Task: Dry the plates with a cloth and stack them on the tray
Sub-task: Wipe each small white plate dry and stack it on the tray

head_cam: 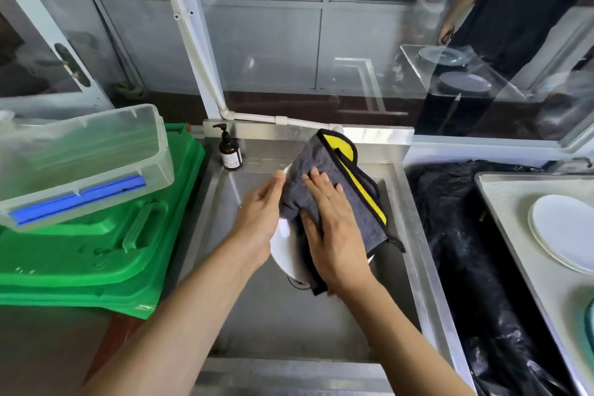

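Left hand (260, 219) grips white plate (284, 254) at its rim, fingers curled. Right hand (334, 235) presses grey cloth (321, 183) flat against it, fingers straight, over sink (276, 315).

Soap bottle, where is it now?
In the head view, the soap bottle stands at the sink's back left corner, beside the green lid.

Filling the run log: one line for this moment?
left hand holds plate | right hand presses cloth | over sink
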A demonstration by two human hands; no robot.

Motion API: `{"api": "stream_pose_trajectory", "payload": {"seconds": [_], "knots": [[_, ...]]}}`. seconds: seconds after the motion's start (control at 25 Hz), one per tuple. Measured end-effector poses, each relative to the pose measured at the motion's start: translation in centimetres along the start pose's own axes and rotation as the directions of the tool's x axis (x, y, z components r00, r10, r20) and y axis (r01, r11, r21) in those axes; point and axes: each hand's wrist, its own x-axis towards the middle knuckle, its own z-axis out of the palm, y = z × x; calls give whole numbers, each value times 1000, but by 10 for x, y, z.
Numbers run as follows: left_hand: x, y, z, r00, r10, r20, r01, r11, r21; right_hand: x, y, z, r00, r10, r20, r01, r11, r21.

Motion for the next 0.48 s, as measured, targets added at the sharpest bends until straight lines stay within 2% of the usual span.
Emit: {"api": "stream_pose_trajectory", "payload": {"seconds": [0.12, 0.28, 0.36, 0.48], "knots": [[2, 9, 3, 1000, 6, -4, -6, 1000, 12, 10, 3, -5, 999, -33, -14, 32, 999, -42], [11, 23, 1, 998, 12, -69, -10, 999, 36, -56, 6, 7, 993, -113, 44, 114, 993, -27], [12, 19, -1, 999, -1, -52, 3, 999, 40, -78, 7, 11, 992, -117, 55, 118, 993, -26], [6, 15, 5, 1000, -7, -28, 9, 999, 42, -49, 5, 8, 998, -58, 6, 59, 998, -28]]}}
